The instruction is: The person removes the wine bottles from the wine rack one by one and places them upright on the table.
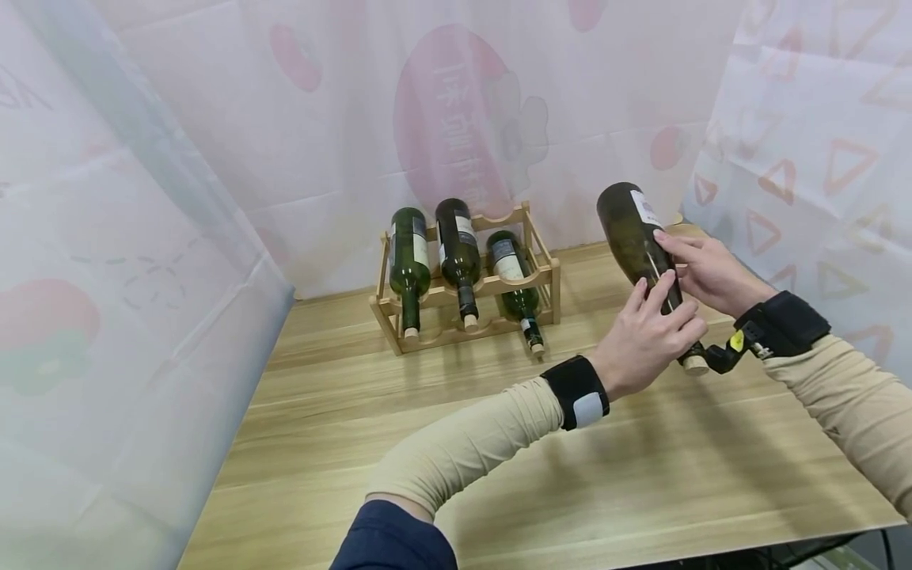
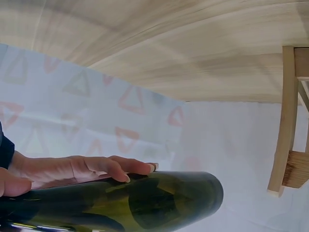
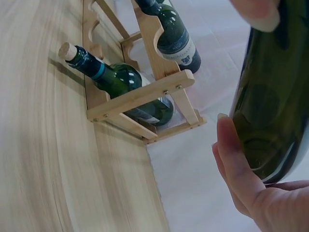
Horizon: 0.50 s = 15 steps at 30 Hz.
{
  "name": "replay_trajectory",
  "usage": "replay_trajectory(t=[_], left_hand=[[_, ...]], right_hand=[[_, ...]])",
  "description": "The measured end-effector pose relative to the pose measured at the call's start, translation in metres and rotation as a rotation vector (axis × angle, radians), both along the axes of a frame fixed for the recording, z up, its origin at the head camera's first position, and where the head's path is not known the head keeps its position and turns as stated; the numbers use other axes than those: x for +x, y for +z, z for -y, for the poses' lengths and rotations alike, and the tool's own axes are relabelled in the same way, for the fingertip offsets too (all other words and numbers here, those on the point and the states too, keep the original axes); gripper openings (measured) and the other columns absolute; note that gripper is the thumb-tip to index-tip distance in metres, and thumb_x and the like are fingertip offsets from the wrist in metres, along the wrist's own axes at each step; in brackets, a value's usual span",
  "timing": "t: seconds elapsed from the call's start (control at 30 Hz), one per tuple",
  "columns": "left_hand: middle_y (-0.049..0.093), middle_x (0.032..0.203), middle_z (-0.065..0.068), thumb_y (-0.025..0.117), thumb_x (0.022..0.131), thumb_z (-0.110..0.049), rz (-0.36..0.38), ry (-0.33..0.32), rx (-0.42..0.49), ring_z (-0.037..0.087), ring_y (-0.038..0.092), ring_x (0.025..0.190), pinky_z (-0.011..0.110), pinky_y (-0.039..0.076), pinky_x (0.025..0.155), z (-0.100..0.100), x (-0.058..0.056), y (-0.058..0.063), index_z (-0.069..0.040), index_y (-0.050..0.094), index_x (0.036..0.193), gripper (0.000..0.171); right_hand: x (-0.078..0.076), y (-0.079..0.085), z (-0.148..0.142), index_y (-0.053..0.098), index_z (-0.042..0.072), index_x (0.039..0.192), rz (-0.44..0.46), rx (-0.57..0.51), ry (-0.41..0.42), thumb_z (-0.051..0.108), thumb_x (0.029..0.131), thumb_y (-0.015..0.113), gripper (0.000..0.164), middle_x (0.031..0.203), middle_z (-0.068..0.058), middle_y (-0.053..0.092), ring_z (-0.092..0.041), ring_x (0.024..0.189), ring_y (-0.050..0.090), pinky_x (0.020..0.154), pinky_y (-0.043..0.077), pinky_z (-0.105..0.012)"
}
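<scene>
Both hands hold a dark green wine bottle (image 1: 630,233) above the right side of the table, tilted with its base up and away and its corked neck pointing down toward the person. My left hand (image 1: 644,336) grips it around the neck and shoulder. Higher up, the right hand (image 1: 712,273) holds the body beside a white label; its fingers also show against the glass (image 3: 270,106) in the right wrist view. Left of the hands stands a wooden wine rack (image 1: 556,294). Two corked bottles, one green (image 1: 409,273) and one darker (image 1: 459,257), lie on its upper tier, and another bottle (image 1: 523,301) lies below at right.
The wood-grain table (image 1: 342,443) extends in front of the rack, its near edge at the bottom right. Printed white curtains (image 1: 342,142) enclose the back and both sides. Dark cables (image 1: 819,550) hang below the near edge.
</scene>
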<state>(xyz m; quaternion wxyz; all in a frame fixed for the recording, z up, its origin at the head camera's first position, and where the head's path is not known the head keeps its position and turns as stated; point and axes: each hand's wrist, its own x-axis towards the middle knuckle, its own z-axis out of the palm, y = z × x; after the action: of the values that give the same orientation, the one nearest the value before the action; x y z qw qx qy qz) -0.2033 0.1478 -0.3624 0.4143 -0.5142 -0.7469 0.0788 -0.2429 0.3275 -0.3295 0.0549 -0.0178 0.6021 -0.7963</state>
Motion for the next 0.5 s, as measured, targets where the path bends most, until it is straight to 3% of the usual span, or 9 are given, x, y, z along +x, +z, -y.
replay_trajectory(t=[0.5], left_hand=[[0.058, 0.123, -0.01, 0.034, 0.096, -0.008, 0.008, -0.004, -0.021, 0.032, 0.043, 0.133, 0.049, 0.041, 0.108, -0.01, 0.004, 0.002, -0.025, 0.06, 0.11, 0.034]], right_hand=[[0.004, 0.001, -0.015, 0.07, 0.013, 0.102, -0.001, 0.028, 0.012, 0.026, 0.099, 0.051, 0.022, 0.099, 0.004, 0.066, -0.014, 0.081, 0.067, 0.071, 0.056, -0.026]])
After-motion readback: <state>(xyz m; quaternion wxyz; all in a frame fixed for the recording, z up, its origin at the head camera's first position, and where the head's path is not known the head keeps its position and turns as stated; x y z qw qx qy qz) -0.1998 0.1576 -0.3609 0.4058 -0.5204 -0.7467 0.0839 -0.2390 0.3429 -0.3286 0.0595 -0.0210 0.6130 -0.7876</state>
